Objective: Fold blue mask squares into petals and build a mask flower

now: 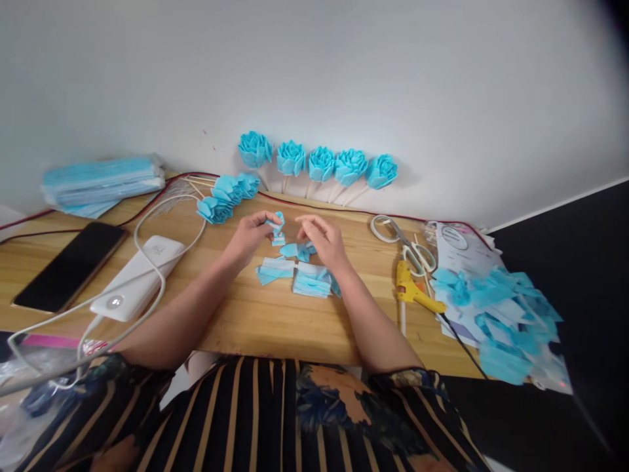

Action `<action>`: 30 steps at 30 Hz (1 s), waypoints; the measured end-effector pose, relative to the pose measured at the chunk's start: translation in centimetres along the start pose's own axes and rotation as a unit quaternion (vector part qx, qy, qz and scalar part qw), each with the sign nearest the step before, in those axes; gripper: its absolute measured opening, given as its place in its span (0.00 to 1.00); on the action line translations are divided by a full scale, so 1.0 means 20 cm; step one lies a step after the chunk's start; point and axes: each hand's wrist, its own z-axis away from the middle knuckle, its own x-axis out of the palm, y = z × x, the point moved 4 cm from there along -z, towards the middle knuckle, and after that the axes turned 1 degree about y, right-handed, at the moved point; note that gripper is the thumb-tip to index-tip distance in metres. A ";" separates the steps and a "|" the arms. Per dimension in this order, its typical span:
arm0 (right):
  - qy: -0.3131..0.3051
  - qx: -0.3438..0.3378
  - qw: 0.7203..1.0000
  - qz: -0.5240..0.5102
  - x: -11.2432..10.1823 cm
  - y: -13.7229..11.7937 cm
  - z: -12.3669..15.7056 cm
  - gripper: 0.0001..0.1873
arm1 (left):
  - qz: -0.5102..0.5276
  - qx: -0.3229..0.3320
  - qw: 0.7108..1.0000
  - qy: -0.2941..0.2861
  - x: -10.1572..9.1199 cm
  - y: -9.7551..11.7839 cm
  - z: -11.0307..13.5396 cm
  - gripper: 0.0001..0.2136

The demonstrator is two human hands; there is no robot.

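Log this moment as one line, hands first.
left hand: pinching small light-blue piece | right hand: beside it, grip unclear | near side: stacked light-blue rectangular pieces | far side: row of five blue rose-shaped flowers

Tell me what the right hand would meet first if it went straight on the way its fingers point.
Probably the small blue piece held by the left hand; the right hand points across toward it, though depth is unclear.

Dark, tan-striped, flower-printed top point(275, 419)
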 end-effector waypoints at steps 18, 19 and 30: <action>0.017 0.054 0.994 -0.096 0.00 0.08 -0.04 0.24 | 0.067 0.007 0.986 -0.149 0.11 0.05 0.07 0.19; 0.022 0.052 0.994 -0.093 -0.01 0.08 -0.04 0.24 | 0.077 0.016 0.987 -0.141 0.10 0.06 0.07 0.17; -0.007 0.007 1.000 -0.007 0.01 0.02 -0.03 0.27 | -0.203 0.250 0.944 -0.075 0.08 0.14 0.07 0.06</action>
